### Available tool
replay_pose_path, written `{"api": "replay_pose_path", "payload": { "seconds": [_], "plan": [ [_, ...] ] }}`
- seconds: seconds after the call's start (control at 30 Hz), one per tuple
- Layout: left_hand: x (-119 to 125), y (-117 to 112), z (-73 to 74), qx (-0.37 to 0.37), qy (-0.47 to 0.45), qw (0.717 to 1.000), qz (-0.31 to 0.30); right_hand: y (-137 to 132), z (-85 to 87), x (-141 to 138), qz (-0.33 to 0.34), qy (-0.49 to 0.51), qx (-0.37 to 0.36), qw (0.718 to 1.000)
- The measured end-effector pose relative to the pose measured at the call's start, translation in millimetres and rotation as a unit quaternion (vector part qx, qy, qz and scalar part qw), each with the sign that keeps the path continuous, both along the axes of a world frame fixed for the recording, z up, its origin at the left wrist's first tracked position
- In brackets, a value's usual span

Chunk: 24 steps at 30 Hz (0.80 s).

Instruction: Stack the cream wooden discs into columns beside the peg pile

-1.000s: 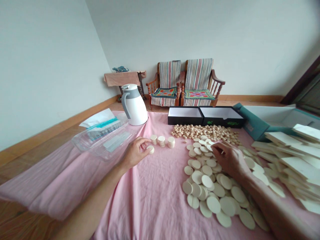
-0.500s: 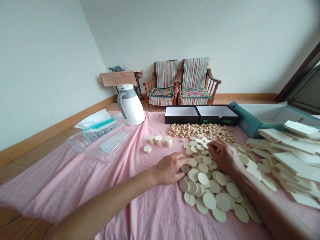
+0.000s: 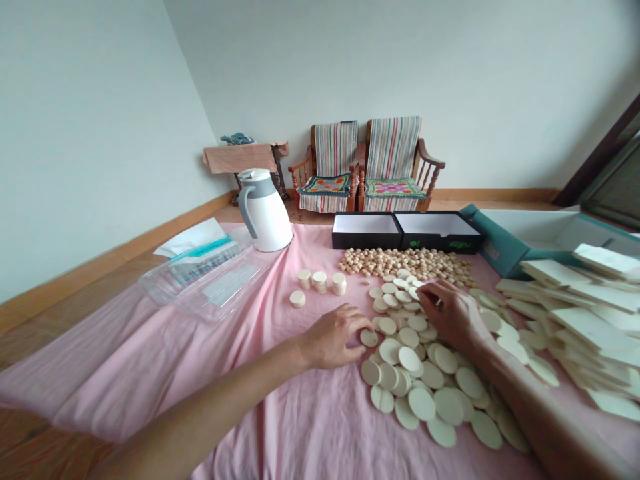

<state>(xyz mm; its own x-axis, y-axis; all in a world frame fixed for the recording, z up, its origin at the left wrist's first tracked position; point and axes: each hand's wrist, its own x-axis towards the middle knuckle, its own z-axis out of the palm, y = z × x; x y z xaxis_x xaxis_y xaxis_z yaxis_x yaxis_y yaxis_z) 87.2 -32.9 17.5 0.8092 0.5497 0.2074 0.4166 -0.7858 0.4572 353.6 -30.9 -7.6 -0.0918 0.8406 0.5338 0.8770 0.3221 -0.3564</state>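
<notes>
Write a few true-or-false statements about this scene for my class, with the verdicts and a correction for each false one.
1. The left hand is at a loose cream disc on the edge of the pile. True.
2. The right hand grips the white jug. False: it is over the disc pile, and the white jug stands beside the clear plastic box.
3. Three short stacks of small discs stand on the pink cloth. True.
4. The two black boxes are shut. False: both black boxes stand open, white inside.
</notes>
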Motion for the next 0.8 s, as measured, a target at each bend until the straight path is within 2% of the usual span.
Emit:
{"api": "replay_pose_path", "payload": {
  "seconds": [0.1, 0.27, 0.33, 0.47, 0.6, 0.7, 0.8],
  "plan": [
    [6.0, -4.3, -4.5, 0.015, -0.004, 1.0, 0.015, -0.2, 0.2, 0.0, 0.001, 0.001, 0.001, 1.0],
    [-2.0, -5.7, -5.6, 0.016, 0.011, 0.992, 0.124, 0.4, 0.3, 0.4, 0.004, 0.002, 0.006, 1.0],
    [-9.1, -2.3, -1.9, 0.006, 0.021, 0.99, 0.141, 0.4, 0.4, 0.5, 0.002, 0.003, 0.005, 1.0],
    [-16.7, 4.1, 6.3, -0.025, 0.029, 0.994, 0.1, 0.3, 0.7, 0.6, 0.001, 0.005, 0.004, 1.0],
    [-13.9, 3.3, 7.4, -0.025, 0.028, 0.998, 0.057, 0.7, 0.6, 0.8, 0.001, 0.0, 0.008, 1.0],
    [-17.3, 2.4, 8.5, -0.012, 0.028, 0.998, 0.059, 1.2, 0.1, 1.3, 0.004, -0.006, 0.01, 1.0],
    [-34.9, 7.7, 15.3, -0.007, 0.018, 0.995, 0.095, 1.4, -0.4, 1.5, 0.004, -0.008, 0.012, 1.0]
  ]
}}
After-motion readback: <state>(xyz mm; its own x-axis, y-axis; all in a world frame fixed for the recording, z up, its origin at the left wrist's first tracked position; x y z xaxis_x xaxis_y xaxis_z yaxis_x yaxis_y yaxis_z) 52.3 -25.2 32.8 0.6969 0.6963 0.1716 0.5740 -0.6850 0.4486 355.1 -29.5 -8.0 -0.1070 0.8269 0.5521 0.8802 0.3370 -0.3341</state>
